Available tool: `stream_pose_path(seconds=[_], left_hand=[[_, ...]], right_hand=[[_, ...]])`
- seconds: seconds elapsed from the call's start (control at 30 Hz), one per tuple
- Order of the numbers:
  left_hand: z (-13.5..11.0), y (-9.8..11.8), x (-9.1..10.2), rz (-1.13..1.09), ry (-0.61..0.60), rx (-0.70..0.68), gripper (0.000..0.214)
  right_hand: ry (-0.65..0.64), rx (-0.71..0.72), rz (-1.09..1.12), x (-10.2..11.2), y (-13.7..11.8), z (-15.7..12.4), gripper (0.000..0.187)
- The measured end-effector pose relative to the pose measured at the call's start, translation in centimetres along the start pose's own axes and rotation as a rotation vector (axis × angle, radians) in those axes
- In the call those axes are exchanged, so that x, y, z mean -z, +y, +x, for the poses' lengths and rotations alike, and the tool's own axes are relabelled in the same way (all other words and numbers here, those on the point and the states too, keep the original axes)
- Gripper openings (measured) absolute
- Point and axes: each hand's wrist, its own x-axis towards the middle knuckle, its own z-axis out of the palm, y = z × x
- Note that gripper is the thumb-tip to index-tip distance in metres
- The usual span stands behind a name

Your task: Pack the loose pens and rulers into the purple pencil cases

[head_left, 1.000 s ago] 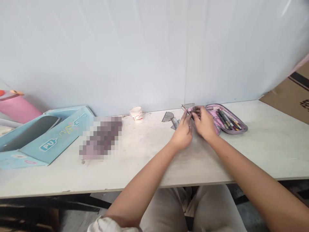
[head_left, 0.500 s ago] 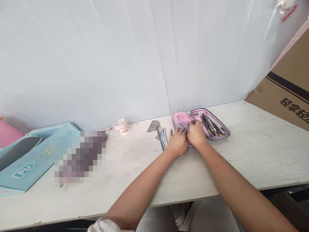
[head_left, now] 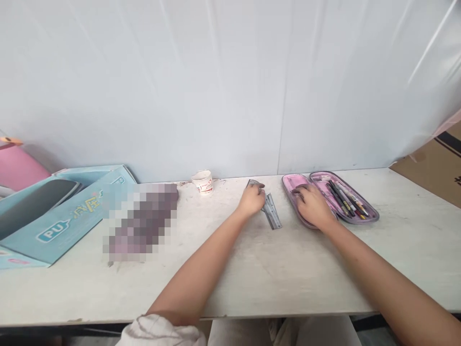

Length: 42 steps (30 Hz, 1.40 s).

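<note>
My left hand (head_left: 252, 198) reaches over the metal protractor (head_left: 253, 182) on the table, its fingers pressed together and curled down on it, hiding most of it. Just right of that hand, a metal ruler (head_left: 272, 214) lies on the table, partly over other flat pieces. My right hand (head_left: 312, 204) rests with fingers apart on the left half of an unzipped pink pencil case (head_left: 290, 179). The case's right half holds several pens (head_left: 340, 198) and a white eraser-like block (head_left: 325, 178) at its top. What lies under my right palm is hidden.
A paper cup (head_left: 202, 182) stands near the wall. To the left are a blurred-out purplish object (head_left: 147, 223) and a light-blue box (head_left: 72, 226) with a dark item inside. A brown carton (head_left: 432, 166) leans at the right, and the table's front edge runs near me.
My left hand has left the pencil case and moved left onto the protractor. My right hand has opened out over the case's left half. The view has shifted left.
</note>
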Motion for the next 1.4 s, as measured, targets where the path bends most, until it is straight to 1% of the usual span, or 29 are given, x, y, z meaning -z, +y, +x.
stream_pose_path(seconds=[0.07,0.13,0.2,0.27,0.33,0.4,0.5,0.6,0.7,0.8,0.83,0.87,0.93,0.97,1.03,1.13,1.2,1.27,1.33,1.4], left_hand=[[0.9,-1.9,0.9,0.005,0.023,0.042,0.038],[1.2,-3.1,1.4,0.008,0.031,0.05,0.039],[0.8,-3.6,1.3,0.027,0.015,0.003,0.039],[0.0,-3.7,0.9,0.086,-0.027,-0.087,0.041],[-0.9,-3.7,0.4,0.169,-0.084,-0.163,0.045],[-1.5,-3.8,-0.1,0.225,-0.138,-0.192,0.051],[-1.8,-4.1,-0.4,0.252,-0.218,-0.191,0.058],[-1.5,-4.0,-0.3,0.273,-0.287,-0.153,0.061],[-1.8,-3.5,0.1,0.331,-0.287,-0.137,0.062],[-2.6,-3.1,0.6,0.325,-0.221,-0.178,0.057],[-2.7,-3.1,0.9,0.257,-0.197,-0.155,0.052],[-2.8,-3.2,1.2,0.158,-0.171,-0.1,0.045],[-2.5,-3.5,1.9,-0.054,-0.112,0.061,0.032],[-2.2,-3.6,2.3,-0.134,-0.076,0.147,0.03],[-1.6,-4.0,3.0,-0.212,0.007,0.28,0.033],[-1.4,-4.4,3.7,-0.297,0.12,0.435,0.041],[-1.8,-4.6,3.8,-0.378,0.173,0.509,0.042],[-2.6,-4.8,3.8,-0.46,0.211,0.556,0.04],[-3.3,-4.6,3.9,-0.544,0.244,0.582,0.04],[-3.6,-4.1,4.2,-0.62,0.28,0.583,0.041]], right_hand=[[-0.086,0.063,-0.012,-0.7,-2.2,1.2,0.034],[-0.172,0.106,-0.068,-1.6,-4.4,2.3,0.035],[-0.229,0.126,-0.133,-2.5,-6.1,3.0,0.036],[-0.255,0.131,-0.172,-3.2,-7.1,3.4,0.035],[-0.275,0.129,-0.219,-3.7,-7.5,3.4,0.035],[-0.291,0.117,-0.284,-3.8,-7.3,3.4,0.038],[-0.295,0.079,-0.363,-3.6,-6.9,3.3,0.041],[-0.28,0.066,-0.419,-3.3,-6.5,3.3,0.037],[-0.269,0.084,-0.431,-3.1,-6.6,3.5,0.032],[-0.295,0.1,-0.333,-3.3,-7.3,3.9,0.033],[-0.307,0.111,-0.296,-3.4,-7.7,4.0,0.034],[-0.319,0.126,-0.263,-3.6,-8.1,4.1,0.034],[-0.342,0.17,-0.219,-3.9,-9.3,3.8,0.036],[-0.351,0.193,-0.204,-4.1,-9.9,3.6,0.037],[-0.362,0.232,-0.173,-4.4,-11.1,3.0,0.042],[-0.354,0.258,-0.123,-4.5,-12.2,2.1,0.055],[-0.356,0.268,-0.074,-4.6,-12.5,1.7,0.06],[-0.364,0.289,-0.02,-4.6,-12.7,1.3,0.06],[-0.359,0.313,0.028,-4.6,-12.8,1.1,0.059],[-0.329,0.321,0.061,-4.2,-12.7,1.0,0.059]])
